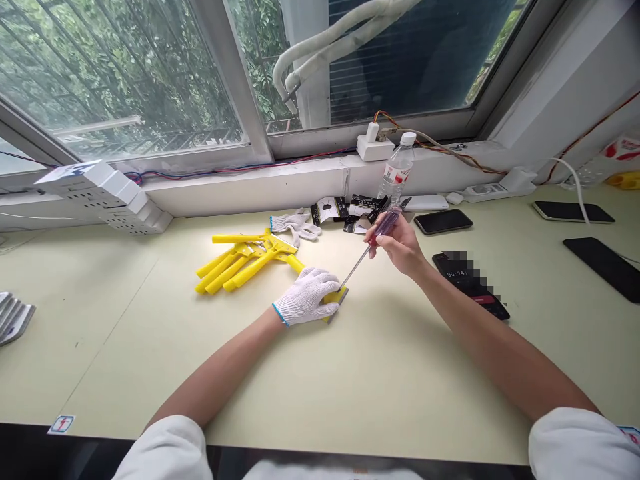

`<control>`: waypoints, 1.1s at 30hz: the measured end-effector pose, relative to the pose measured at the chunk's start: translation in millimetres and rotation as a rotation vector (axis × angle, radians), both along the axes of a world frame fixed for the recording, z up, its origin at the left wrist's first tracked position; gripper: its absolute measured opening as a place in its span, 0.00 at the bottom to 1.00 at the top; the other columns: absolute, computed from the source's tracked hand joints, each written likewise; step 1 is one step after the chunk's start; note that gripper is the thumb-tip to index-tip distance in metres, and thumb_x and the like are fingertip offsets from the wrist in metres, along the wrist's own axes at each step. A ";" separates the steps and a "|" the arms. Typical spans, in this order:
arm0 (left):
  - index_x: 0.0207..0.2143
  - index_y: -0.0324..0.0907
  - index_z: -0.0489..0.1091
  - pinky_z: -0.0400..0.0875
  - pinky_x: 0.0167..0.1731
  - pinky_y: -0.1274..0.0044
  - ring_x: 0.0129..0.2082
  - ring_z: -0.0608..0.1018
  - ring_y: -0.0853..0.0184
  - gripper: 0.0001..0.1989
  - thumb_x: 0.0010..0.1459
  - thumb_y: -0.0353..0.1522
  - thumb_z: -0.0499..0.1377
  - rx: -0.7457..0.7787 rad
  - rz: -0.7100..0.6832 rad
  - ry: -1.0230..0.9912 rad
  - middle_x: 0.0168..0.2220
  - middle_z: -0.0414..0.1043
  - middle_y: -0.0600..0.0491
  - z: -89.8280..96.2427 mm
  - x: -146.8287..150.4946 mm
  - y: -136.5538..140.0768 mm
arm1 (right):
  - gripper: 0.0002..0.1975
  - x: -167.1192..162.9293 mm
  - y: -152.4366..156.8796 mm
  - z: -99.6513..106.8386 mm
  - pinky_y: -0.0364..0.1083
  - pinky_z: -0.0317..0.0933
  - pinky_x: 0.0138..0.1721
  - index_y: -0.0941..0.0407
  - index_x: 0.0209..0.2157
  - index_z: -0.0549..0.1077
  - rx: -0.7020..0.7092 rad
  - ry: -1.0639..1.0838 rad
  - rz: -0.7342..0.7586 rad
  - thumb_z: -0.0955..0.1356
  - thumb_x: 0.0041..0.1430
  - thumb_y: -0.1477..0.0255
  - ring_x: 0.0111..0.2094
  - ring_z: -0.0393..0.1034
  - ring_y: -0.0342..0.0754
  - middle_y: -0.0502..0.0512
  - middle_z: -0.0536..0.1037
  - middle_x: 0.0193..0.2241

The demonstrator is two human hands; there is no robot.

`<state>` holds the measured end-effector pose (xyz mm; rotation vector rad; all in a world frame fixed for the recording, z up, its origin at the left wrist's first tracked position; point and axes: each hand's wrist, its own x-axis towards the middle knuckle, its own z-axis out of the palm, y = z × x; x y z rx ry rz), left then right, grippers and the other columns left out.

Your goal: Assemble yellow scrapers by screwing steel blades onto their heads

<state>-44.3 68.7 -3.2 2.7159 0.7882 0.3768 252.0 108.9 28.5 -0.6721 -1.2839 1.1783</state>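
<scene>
A wide window (130,73) fills the back, with foliage behind its glass and a pale, wrapped pipe (345,37) bending across its right part. Below it spreads the pale bench (240,387), closed off at the far side by a white ledge (250,189). A stack of white boxes (107,193) leans at the far left. Nearer the middle, a heap of yellow tools (245,267) lies just beyond the left wrist, handles pointing left and towards the person.

The left hand (307,298), in a white knitted glove, is clamped on one yellow scraper (336,297), which lies on the bench in front of the person; the glove hides much of it, and its handle runs back to the heap. The bare right hand (400,247) is closed around the handle of a screwdriver (357,268), whose shaft slants down to the scraper's head beside the gloved fingers.

A clear bottle (399,167) stands behind the right hand. A phone showing a timer (467,283) lies close beside the right forearm; another dark phone (443,221) lies farther back, and two more (573,211) (603,267) at the right. A spare glove (300,227) touches the heap's far edge, next to black-and-white packets (330,210). A white plug block (375,148) sits on the ledge; a small sticker (62,425) marks the bench's near left edge.
</scene>
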 end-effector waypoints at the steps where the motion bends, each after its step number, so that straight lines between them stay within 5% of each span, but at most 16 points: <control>1: 0.55 0.50 0.76 0.65 0.64 0.59 0.59 0.77 0.55 0.14 0.70 0.40 0.63 0.000 0.002 0.000 0.57 0.80 0.49 -0.1 0.1 0.0 | 0.17 -0.1 0.0 -0.5 0.49 0.74 0.25 0.50 0.46 0.70 -0.001 0.000 -0.001 0.76 0.58 0.69 0.24 0.76 0.47 0.50 0.85 0.35; 15: 0.55 0.49 0.75 0.66 0.63 0.59 0.59 0.77 0.54 0.14 0.70 0.40 0.63 0.002 0.010 -0.008 0.56 0.80 0.49 -0.1 0.1 -0.6 | 0.17 -0.8 -0.5 -7.2 0.48 0.75 0.26 0.49 0.46 0.70 -0.017 0.015 -0.023 0.76 0.58 0.68 0.29 0.77 0.49 0.52 0.85 0.35; 28: 0.55 0.49 0.75 0.65 0.63 0.60 0.59 0.77 0.54 0.13 0.71 0.40 0.61 -0.009 0.005 -0.008 0.56 0.80 0.48 0.2 0.2 -0.2 | 0.16 -6.4 -9.3 6.9 0.49 0.75 0.25 0.49 0.45 0.71 0.043 -0.028 -0.026 0.77 0.59 0.66 0.27 0.76 0.48 0.51 0.85 0.34; 33: 0.55 0.48 0.75 0.65 0.63 0.60 0.58 0.77 0.55 0.13 0.71 0.40 0.61 -0.013 0.004 0.008 0.56 0.79 0.48 0.0 0.4 -0.2 | 0.16 -8.0 -22.0 28.6 0.48 0.72 0.26 0.49 0.44 0.72 0.047 -0.069 0.090 0.77 0.58 0.70 0.27 0.76 0.48 0.52 0.86 0.36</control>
